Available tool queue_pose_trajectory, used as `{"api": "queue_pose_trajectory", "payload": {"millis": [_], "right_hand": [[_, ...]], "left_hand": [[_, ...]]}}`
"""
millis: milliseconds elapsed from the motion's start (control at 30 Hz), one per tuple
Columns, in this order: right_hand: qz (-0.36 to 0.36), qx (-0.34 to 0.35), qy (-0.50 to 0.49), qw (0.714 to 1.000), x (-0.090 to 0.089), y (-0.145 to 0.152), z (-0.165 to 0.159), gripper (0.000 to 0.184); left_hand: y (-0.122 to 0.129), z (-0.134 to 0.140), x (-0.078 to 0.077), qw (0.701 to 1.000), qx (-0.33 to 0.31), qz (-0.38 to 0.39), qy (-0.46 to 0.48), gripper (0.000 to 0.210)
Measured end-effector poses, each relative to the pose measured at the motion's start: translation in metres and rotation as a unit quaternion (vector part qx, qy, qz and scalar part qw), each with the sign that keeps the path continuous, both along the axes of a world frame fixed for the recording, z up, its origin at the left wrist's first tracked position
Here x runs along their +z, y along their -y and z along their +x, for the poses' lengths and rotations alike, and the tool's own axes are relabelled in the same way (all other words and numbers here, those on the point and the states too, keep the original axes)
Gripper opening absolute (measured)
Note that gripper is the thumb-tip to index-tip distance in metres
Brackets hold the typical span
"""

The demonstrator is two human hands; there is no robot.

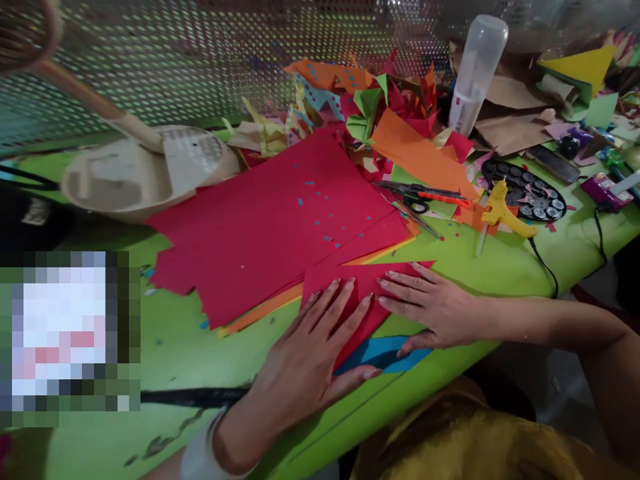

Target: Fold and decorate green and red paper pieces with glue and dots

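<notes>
Both hands rest on a folded red sheet of paper (320,277) near the table's front edge. My left hand (320,350) lies on its left part, fingers stretched out and slightly apart. On the right part, my right hand (435,303) lies flat with its fingers extended. A piece of blue paper (400,353) shows beneath the red sheet and beside my right thumb. Just beyond the hands is a stack of large red sheets (265,227), sprinkled with small blue bits, with orange and yellow edges under it.
At the back stand folded coloured papers (367,110) and a clear plastic bottle (477,77). To the right lie scissors (413,203), a yellow glue gun (500,207) with a cord, and a black palette (530,190). A pale round basin (150,173) stands at the back left.
</notes>
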State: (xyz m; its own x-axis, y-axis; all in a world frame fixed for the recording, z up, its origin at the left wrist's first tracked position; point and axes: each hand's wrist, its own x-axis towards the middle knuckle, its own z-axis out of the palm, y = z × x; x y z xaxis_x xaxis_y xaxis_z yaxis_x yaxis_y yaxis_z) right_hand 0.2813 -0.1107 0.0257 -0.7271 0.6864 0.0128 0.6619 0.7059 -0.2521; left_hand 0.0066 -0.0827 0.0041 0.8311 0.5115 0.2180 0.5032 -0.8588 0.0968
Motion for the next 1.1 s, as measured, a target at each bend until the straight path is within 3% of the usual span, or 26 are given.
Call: {"api": "queue_pose_trajectory", "payload": {"millis": [167,433,633,833,967,1100], "right_hand": [[-0.016,-0.015,0.014,1.0,0.002,-0.002,0.004,0.074],[-0.008,-0.048,0.06,0.997,0.001,-0.006,0.029,0.097],[0.009,-0.097,0.069,0.993,0.006,-0.006,0.048,0.093],[0.046,-0.086,0.047,0.994,0.016,-0.002,0.028,0.079],[0.041,-0.033,0.05,0.997,0.011,0.004,0.008,0.079],[0.053,-0.03,0.06,0.996,0.004,0.006,0.003,0.082]], "left_hand": [[-0.001,-0.001,-0.002,1.0,0.002,0.009,-0.005,0.087],[-0.002,0.001,0.002,1.0,-0.004,0.0,-0.013,0.089],[-0.002,0.006,0.013,0.998,0.009,-0.02,-0.055,0.087],[-0.004,0.014,0.022,0.997,0.023,-0.021,-0.073,0.077],[-0.003,0.018,0.023,0.997,0.025,-0.021,-0.074,0.075],[-0.007,0.02,0.03,0.996,0.028,-0.036,-0.075,0.069]]}}
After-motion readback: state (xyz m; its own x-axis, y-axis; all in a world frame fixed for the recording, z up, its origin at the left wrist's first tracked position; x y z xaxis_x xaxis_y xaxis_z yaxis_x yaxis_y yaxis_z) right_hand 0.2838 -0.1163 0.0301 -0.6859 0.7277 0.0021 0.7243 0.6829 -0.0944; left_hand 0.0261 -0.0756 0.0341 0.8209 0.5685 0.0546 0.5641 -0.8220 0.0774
